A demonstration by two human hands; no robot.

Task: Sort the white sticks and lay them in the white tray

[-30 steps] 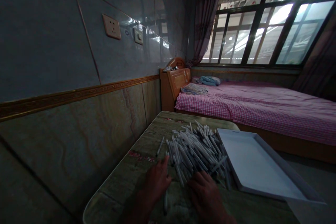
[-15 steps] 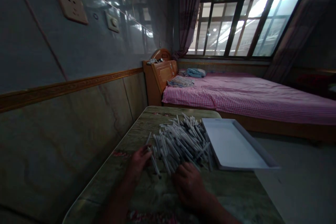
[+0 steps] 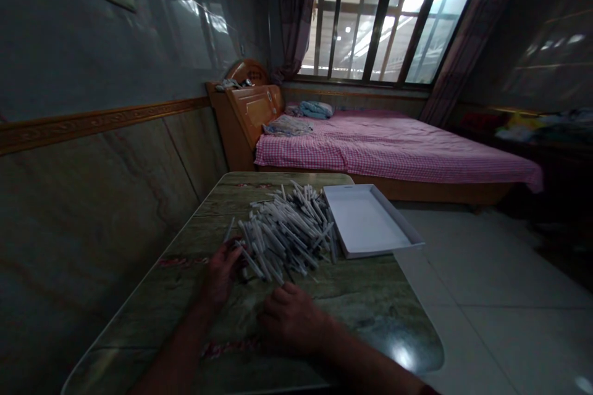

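A loose heap of thin, whitish-grey pen-like sticks (image 3: 290, 228) lies on a green, marble-patterned table (image 3: 370, 296). My left hand (image 3: 222, 268) is at the heap's left edge, its fingers closed around a pen-like stick (image 3: 229, 229) whose end pokes out beyond them. Other sticks lie against those fingertips, and the grip is partly in shadow. Just in front of the heap, on my side, my right hand (image 3: 290, 315) is curled closed over the tabletop. Its fingertips are turned away, so whatever they hold is hidden.
A shallow white tray (image 3: 365, 219) stands right of the heap, its right corner jutting past the table edge. A tiled wall (image 3: 157, 166) runs along the left. Beyond the table is a bed with a pink checked sheet (image 3: 393, 148); pale floor (image 3: 482, 271) shows at right.
My view has turned right, so everything sits further left. My right hand has drawn back from the heap's front edge towards me. My left hand stays beside the heap.
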